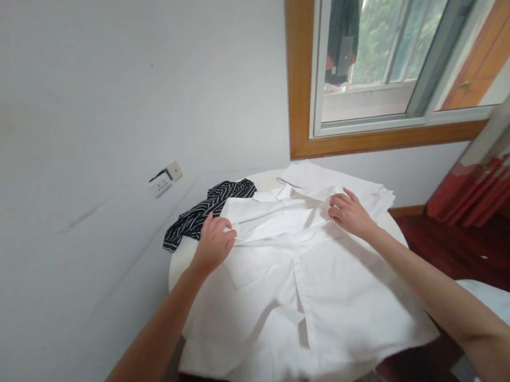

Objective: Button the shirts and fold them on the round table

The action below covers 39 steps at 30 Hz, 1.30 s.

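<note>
A white garment lies spread over a round white table, with a slit or pleat running down its middle and its lower edge hanging over the front. At its upper left edge my left hand is closed, fingers pinching the cloth. My right hand grips the upper right edge in the same way, fingers curled onto the fabric. Between the hands the cloth is slightly raised and folded. Beyond it lies another piece of white cloth; whether it belongs to the same garment I cannot tell.
A black cloth with white stripes lies bunched on the table at the back left. The wall with a socket is close on the left. Ahead is a wood-framed window. A red and white curtain hangs at right.
</note>
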{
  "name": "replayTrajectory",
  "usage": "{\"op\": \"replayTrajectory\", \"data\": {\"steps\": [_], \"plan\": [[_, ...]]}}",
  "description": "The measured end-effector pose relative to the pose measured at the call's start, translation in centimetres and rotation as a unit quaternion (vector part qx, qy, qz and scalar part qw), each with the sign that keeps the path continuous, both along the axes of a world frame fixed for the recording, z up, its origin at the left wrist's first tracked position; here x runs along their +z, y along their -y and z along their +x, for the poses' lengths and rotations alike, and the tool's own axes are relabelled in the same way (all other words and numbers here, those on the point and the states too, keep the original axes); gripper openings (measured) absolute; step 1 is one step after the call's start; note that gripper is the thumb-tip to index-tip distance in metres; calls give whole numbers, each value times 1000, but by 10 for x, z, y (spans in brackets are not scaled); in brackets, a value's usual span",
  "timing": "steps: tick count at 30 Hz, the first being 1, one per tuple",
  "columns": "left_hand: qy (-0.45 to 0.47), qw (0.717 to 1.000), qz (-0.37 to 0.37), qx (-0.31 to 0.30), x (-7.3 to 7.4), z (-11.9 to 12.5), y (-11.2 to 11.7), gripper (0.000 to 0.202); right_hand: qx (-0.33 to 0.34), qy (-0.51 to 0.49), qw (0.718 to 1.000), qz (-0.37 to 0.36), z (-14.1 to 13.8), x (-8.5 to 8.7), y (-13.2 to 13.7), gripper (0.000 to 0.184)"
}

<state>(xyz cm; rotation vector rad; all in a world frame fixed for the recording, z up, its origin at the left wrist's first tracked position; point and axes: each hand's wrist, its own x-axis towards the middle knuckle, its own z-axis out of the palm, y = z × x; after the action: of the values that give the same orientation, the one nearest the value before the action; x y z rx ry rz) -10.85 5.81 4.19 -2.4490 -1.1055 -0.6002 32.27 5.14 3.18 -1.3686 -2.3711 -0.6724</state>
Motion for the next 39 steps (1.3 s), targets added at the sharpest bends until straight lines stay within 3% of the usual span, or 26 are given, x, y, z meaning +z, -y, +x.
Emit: {"op": "replayTrajectory", "data": {"steps": [4,7,9,11,15,18,22,25,29,34,37,39], "plan": [[7,999,8,53,4,-55,12,21,-79,-11,996,41,44,4,2,18],[95,988,25,117,12,-74,17,22,-125,-60,989,48,63,10,-1,22],[182,970,57,148,18,-63,19,27,-123,-97,987,43,57,15,-3,25],[223,962,78,138,20,-32,19,32,-91,-103,990,27,33,18,-5,29],[85,995,-45,-14,3,51,17,37,14,-52,992,-115,-38,4,0,29],[7,997,-82,-2,-23,88,9,42,1,-22,977,-210,-73,-16,7,37],[-78,990,-92,76,-49,86,-6,44,5,-19,963,-267,-69,-33,12,52],[-115,982,-117,89,-55,70,-10,46,40,-29,954,-294,-53,-33,13,49],[-140,981,-118,62,-45,52,-2,43,45,28,955,-291,-33,-18,15,33],[-184,968,-134,110,-12,17,23,32,-78,50,982,-166,6,7,17,20],[-214,949,-174,155,0,3,33,30,-98,37,982,-159,22,11,14,19],[-221,946,-181,149,0,9,32,29,-76,31,980,-179,17,7,7,21]]}}
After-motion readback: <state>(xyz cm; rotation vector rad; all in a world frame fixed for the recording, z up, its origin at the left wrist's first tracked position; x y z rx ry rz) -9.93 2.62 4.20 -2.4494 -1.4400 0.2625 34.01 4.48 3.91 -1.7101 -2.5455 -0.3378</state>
